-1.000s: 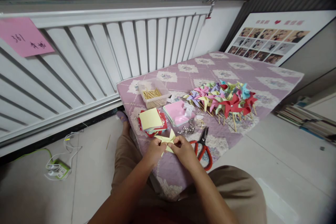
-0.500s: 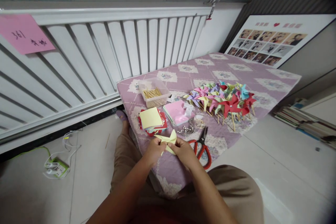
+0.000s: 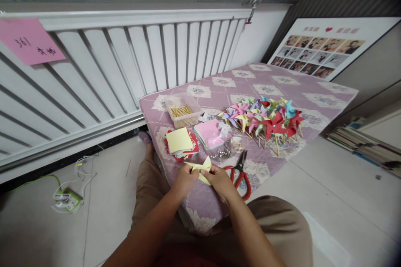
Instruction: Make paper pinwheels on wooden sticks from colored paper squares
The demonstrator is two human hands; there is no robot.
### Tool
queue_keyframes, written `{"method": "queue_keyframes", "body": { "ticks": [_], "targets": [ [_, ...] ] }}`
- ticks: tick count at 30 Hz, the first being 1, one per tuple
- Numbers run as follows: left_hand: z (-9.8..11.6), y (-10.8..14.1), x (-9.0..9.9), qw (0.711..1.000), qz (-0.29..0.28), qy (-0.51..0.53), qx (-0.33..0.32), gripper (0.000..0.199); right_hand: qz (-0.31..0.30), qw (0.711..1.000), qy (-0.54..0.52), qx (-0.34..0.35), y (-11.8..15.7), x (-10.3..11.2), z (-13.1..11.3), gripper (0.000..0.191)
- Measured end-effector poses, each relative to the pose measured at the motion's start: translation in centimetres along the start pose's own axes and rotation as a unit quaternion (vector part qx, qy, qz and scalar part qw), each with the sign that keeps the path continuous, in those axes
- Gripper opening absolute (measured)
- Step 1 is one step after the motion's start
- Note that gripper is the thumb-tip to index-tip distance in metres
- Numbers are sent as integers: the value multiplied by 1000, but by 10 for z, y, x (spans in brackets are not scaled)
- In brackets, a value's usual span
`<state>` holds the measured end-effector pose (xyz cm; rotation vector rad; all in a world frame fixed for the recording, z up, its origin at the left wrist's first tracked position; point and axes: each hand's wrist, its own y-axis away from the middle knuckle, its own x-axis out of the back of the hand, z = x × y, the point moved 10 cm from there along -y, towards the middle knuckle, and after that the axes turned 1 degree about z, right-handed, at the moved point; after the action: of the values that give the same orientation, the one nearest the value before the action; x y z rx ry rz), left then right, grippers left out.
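Observation:
Both hands pinch a pale yellow paper pinwheel [image 3: 204,163] over the near end of the table. My left hand [image 3: 186,178] is closed on its left side, my right hand [image 3: 219,178] on its right side, with the thumbs close together at the middle. Parts of the paper are hidden behind the fingers. Just right of my right hand lie red-handled scissors [image 3: 240,174]. Beyond the hands are a stack of coloured paper squares [image 3: 181,140], yellow on top, a pink paper stack [image 3: 208,132] under clear plastic, and a small heap of metal fasteners [image 3: 223,154].
A clear plastic box [image 3: 184,112] of thin sticks stands toward the radiator [image 3: 181,50]. Many finished pinwheels [image 3: 266,119] on sticks lie in a pile on the right. A small round clear container [image 3: 237,145] sits near the scissors. The table wears a purple flowered cloth [image 3: 232,91].
The yellow paper's upper points sit slightly lower and its visible shape is a little more folded in. Both hands stay in nearly the same place.

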<state>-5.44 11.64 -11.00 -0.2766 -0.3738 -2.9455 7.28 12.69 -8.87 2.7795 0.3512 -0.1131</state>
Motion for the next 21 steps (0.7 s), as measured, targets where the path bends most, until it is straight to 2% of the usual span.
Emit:
{"method": "queue_keyframes", "body": {
  "ticks": [14,21],
  "targets": [
    [9,3,-3,1000,-14,3,-3,23,-16,1000,-19,-12,2,-2,0,40],
    [3,2,-5,1000,-10,-3,2,23,-13,1000,-21,-17,1,-4,3,41]
  ]
}}
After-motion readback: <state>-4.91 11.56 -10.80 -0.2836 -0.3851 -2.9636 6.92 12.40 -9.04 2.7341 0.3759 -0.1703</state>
